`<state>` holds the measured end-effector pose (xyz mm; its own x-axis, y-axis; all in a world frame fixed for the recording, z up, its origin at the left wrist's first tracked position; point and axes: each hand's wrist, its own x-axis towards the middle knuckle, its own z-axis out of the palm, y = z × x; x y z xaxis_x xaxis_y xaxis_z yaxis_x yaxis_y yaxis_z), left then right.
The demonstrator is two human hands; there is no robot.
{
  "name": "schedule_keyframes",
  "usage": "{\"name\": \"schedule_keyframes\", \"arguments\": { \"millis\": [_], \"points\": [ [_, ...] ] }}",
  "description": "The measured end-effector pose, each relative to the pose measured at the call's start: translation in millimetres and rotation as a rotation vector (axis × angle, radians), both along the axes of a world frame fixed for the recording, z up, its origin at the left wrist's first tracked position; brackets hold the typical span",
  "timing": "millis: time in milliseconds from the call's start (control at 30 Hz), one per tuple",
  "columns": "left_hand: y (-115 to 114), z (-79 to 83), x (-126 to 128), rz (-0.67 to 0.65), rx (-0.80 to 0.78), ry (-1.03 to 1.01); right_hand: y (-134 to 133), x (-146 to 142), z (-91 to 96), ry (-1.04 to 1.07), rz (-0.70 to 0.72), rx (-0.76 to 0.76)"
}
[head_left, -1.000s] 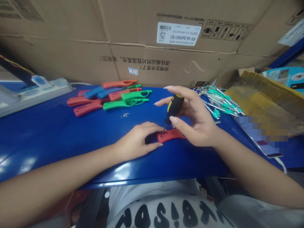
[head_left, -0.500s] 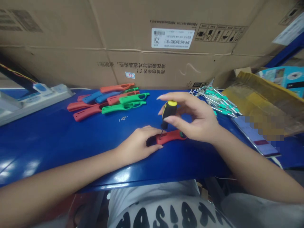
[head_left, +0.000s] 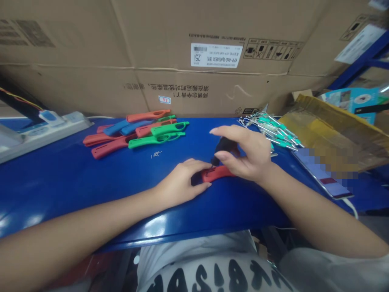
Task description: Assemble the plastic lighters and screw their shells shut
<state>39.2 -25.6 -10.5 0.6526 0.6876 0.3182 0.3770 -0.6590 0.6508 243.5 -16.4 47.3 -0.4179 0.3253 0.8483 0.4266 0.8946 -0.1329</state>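
Head view: our left hand (head_left: 179, 183) grips a red handle (head_left: 217, 173) on the blue surface (head_left: 91, 180); our right hand (head_left: 248, 157) clasps a black screwdriver (head_left: 223, 146) against it.

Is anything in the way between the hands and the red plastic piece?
No, nothing visible. The left hand grips one end of the red plastic piece, and the right hand holds a screwdriver with its tip down at the piece.

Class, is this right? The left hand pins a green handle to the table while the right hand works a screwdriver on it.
No: the head view shows a red handle, not green, under the left hand; the right hand does work the screwdriver on it.
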Motion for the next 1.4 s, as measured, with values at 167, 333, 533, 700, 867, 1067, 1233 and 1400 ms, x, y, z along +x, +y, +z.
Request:
{"name": "schedule_keyframes", "arguments": {
  "millis": [167, 333, 533, 700, 867, 1067, 1233, 1400],
  "points": [
    [2, -2.2, -4, -0.058, 0.023, -0.019, 5, 0, -3.8, 0.088, 0.159, -0.498],
    [1, -1.9, -5, -0.058, 0.029, -0.029, 7, 9, -4.0, 0.099, -0.019, -0.15],
    [2, -2.1, -5, -0.047, 0.027, -0.011, 0, 7, -2.2, 0.036, 0.121, -0.453],
    [2, -3.4, -5, -0.037, 0.049, -0.025, 3, 11, -1.4, 0.017, 0.022, -0.045],
    [2, -2.6, -5, -0.057, 0.025, -0.018, -2, 14, 6.6, -0.058, 0.128, -0.361],
    [3, -4.0, -5, -0.077, 0.034, -0.062, -1, 13, 4.7, -0.014, 0.015, -0.148],
    [3, -3.5, -5, -0.083, 0.024, -0.052, -6, 11, 7.7, -0.02, 0.119, -0.405],
    [3, -4.9, -5, -0.088, 0.026, -0.073, -6, 9, 7.5, -0.026, 0.043, -0.037]
  ]
}}
